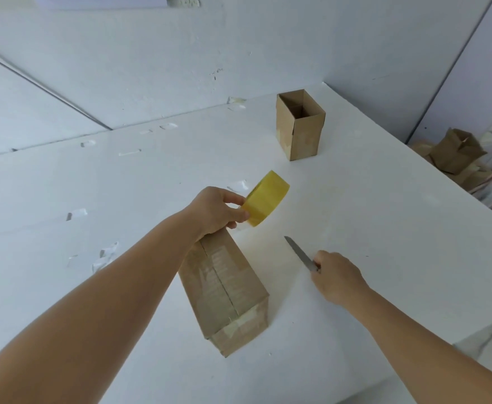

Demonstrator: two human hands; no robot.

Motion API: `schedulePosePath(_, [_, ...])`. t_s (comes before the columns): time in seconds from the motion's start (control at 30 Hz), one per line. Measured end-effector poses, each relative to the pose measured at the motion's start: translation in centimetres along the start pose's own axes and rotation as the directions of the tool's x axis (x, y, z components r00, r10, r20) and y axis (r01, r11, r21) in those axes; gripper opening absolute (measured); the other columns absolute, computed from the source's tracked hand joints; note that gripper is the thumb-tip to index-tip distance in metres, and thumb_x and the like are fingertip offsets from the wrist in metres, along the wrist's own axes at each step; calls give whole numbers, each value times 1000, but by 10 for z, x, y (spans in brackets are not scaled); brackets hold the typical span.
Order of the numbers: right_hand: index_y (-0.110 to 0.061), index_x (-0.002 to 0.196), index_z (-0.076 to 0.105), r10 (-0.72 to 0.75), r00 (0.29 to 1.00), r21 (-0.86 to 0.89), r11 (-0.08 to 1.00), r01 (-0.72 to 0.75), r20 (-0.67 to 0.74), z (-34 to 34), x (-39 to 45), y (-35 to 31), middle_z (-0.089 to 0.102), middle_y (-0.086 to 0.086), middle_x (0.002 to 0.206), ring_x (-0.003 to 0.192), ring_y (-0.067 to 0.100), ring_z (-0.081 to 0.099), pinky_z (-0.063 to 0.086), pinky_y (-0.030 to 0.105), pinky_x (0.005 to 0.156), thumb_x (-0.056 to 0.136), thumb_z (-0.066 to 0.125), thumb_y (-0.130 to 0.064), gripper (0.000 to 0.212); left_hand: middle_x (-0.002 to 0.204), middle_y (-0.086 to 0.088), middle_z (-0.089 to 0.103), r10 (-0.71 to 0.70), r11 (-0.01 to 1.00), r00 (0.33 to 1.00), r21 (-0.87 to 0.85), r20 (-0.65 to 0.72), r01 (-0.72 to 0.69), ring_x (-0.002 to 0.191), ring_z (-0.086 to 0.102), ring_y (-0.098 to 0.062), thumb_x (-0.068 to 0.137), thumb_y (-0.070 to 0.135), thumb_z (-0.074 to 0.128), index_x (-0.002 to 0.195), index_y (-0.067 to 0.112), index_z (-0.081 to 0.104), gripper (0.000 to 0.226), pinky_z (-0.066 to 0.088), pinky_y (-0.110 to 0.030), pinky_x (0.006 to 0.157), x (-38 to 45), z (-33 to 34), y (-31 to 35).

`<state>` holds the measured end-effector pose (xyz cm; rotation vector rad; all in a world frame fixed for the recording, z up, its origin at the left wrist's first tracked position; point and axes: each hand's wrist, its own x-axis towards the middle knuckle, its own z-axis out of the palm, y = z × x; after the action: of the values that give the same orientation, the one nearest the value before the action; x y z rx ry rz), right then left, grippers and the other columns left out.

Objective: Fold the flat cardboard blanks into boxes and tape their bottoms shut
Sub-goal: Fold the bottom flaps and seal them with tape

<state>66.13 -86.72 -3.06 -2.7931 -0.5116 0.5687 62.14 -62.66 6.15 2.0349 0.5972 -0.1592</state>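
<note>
The tall brown corrugated cardboard box (224, 290) stands upside down near the middle of the white table (384, 217), a little toward the near edge. Its bottom flaps face up, and a strip of clear tape runs along the centre seam and down over the near end. It is likely light, hollow and fairly stiff along its creases. The walls would give under a hard squeeze, so it is best taken by two opposite side panels close to the corners, or steadied flat from above. Being tall and narrow, it could tip at a sideways nudge.

The left hand (215, 211) is above the far end of the box, with thumb and fingers pinching the rim of a yellow roll of packing tape (266, 198) held clear of the tabletop. The roll is rigid and smooth-sided, so the rim grip suits it. Whether a tail of tape runs from roll to box cannot be told.

To the right of the box, the right hand (338, 278) is curled round the handle of a slim grey-bladed knife (300, 253). Its blade points away toward the far edge and lies low over the table. The edge is the one hazard here.

A second brown cardboard box (300, 126) stands upright and open-topped toward the far right corner. More crumpled brown cardboard boxes (457, 156) lie beyond the right edge. Scraps of clear tape (105, 256) dot the left side.
</note>
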Motion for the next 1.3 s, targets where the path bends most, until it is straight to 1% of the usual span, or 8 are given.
schedulePosePath(0.2, [-22,69,45,-228,953,108,961,253,-201,-46,-27,-20,48,-3,64,58,16,46,32,28,49,91,47,-27,23,105,0,65,45,999,999,20,8,-45,60,66,-8,77,19,77,87,30,73,15,56,-27,76,2,2,0])
schedulePosePath(0.33, [-20,73,52,-283,918,-8,956,292,-276,-69,-51,-43,52,-1,57,56,20,50,39,33,51,93,44,-39,29,79,-1,67,63,997,998,37,-4,-62,53,58,-3,76,24,77,89,32,73,15,53,-24,68,2,1,-2])
schedulePosePath(0.47, [-22,68,38,-313,898,-229,941,249,-310,-84,-58,-68,42,-5,56,49,15,37,22,29,43,96,37,-38,32,69,5,62,96,994,995,47,-3,-96,51,51,-3,76,28,77,90,30,75,14,45,-18,59,0,2,-2])
schedulePosePath(0.7, [-20,83,42,-312,925,-407,890,206,-214,-91,-57,-97,39,-3,67,61,21,42,24,26,47,96,43,-22,13,75,2,66,140,990,990,-9,3,-140,58,51,-9,79,24,75,98,24,74,19,46,-22,67,-1,2,-1])
schedulePosePath(0.93, [-19,85,38,-306,943,-471,856,211,-134,-80,-54,-117,49,1,75,66,22,42,23,26,46,90,42,-3,17,65,9,58,160,986,987,58,-11,-159,53,51,-2,78,23,76,93,27,74,15,40,-12,53,2,1,-8])
schedulePosePath(1.0, [-18,89,46,-305,951,-501,831,243,-46,-71,-45,-113,52,2,80,72,23,51,34,27,54,90,44,-3,15,66,9,59,155,988,988,30,-23,-154,52,52,0,79,26,76,94,29,74,15,40,-12,55,3,0,-8])
schedulePosePath(1.13, [-20,89,53,-260,965,-379,898,224,-45,-42,-19,-84,63,4,97,76,23,51,33,29,62,95,44,-18,10,65,8,60,164,986,985,-15,-49,-165,49,53,3,80,27,75,94,33,72,16,41,-6,54,3,0,-9])
schedulePosePath(1.3, [-18,97,54,-119,993,-174,978,118,3,-6,8,-52,62,4,102,95,25,54,36,30,66,100,31,-35,29,74,1,67,154,985,987,-75,-34,-156,56,57,-1,81,26,74,101,27,73,20,49,-28,77,0,-1,-8])
